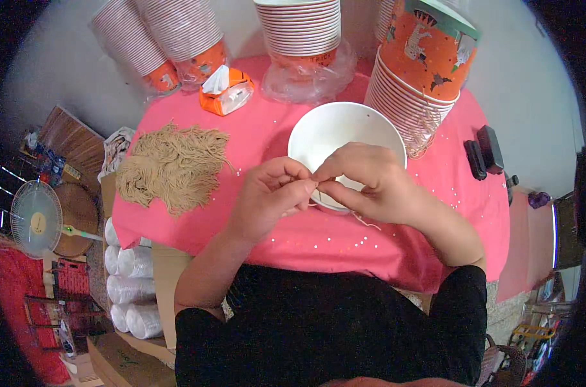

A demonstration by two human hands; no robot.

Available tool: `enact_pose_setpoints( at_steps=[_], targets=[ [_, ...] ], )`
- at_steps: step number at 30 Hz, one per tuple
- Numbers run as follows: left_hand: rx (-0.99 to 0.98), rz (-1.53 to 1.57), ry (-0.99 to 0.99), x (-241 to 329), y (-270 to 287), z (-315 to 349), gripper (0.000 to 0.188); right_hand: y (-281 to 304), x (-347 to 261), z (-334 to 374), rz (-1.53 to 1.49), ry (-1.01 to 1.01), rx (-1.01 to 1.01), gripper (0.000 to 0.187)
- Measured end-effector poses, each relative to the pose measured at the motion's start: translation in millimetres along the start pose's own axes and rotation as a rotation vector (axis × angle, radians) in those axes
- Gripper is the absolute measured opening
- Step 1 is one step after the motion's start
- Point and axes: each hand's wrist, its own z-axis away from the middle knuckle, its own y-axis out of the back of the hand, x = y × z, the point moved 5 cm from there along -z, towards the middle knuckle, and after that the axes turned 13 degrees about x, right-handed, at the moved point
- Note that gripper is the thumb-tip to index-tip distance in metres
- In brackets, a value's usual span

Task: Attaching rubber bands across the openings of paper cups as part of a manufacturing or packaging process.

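1. At far left, a round fan (37, 219) stands beyond the table; nearer, wrapped white stacks (133, 290) lie piled beside a cardboard box (167, 284).
2. At the back left of the tabletop (257, 132), spread with a pink cloth, two tilted, wrapped bucket stacks (180, 39) lean side by side.
3. In front of them lies a loose, flattened heap of tan cords (170, 168); to its right, behind, sits an orange tissue pack (227, 91) with a white tissue poking out.
4. The left hand (265, 197) is raised near the middle, its grip closed, thumb and forefinger pinching a thin strand (320, 194).
5. A central bucket stack (299, 29) rises at the back, clear plastic around its base.
6. The white bucket (335, 126) stands mouth up before the person, partly hidden by the fingers. Small white bits (329, 239) dot the cloth in front.
7. The right hand (378, 184) overlaps the bucket's mouth from the camera's view, its grip closed on the strand, fingertips meeting the left's.
8. Farther right stand nested orange buckets (418, 61), cords draped down their side, then two dark cases (489, 149).
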Motion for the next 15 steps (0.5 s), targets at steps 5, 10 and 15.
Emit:
enact_pose_setpoints(
  at_steps=[5, 10, 15],
  targets=[
    [0.054, -0.088, -0.082, 2.4, -0.3, -1.2, 0.006, 1.4, 2.6, 0.5, 0.053, -0.008, -0.011, 0.007],
    [0.204, -0.471, -0.345, 11.6, -0.9, 0.8, 0.007, 1.1, 8.4, 4.7, 0.057, -0.137, -0.022, 0.006],
    [0.309, -0.695, -0.580, 24.8, -2.2, 8.4, 0.007, 4.7, 12.6, 6.1, 0.093, -0.262, -0.120, 0.007]
  ],
)
